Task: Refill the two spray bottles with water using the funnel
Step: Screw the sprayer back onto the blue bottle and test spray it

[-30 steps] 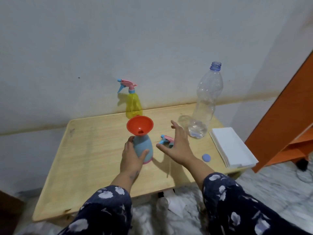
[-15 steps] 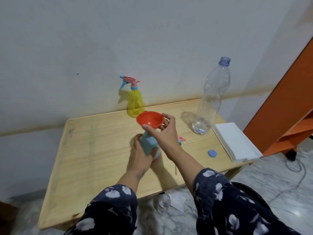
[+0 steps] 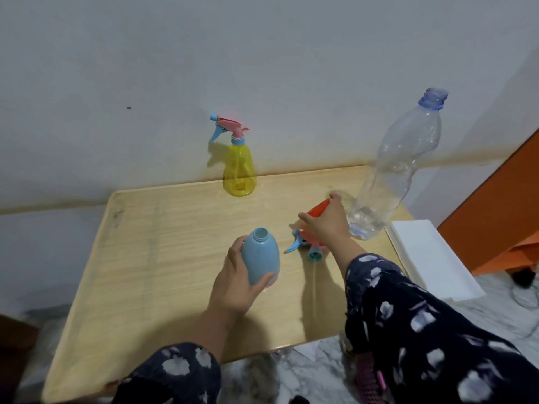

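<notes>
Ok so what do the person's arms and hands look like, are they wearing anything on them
Both arms wear long, loose sleeves of dark navy fabric printed with pale white and light-blue blotchy, petal-like shapes. The left sleeve and right sleeve end short of the wrists. The left hand and right hand are bare: no gloves, and no rings, watch or bracelet show.

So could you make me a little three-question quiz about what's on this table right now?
1. True or false: the funnel sits in the blue bottle.
2. Which hand grips the blue bottle: A) left hand, B) right hand, C) neither?
3. Fill in: the yellow bottle has its sprayer ____, on or off.

Key:
1. False; the right hand holds it away from the open neck.
2. A.
3. On; the loose sprayer lies on the table.
</notes>
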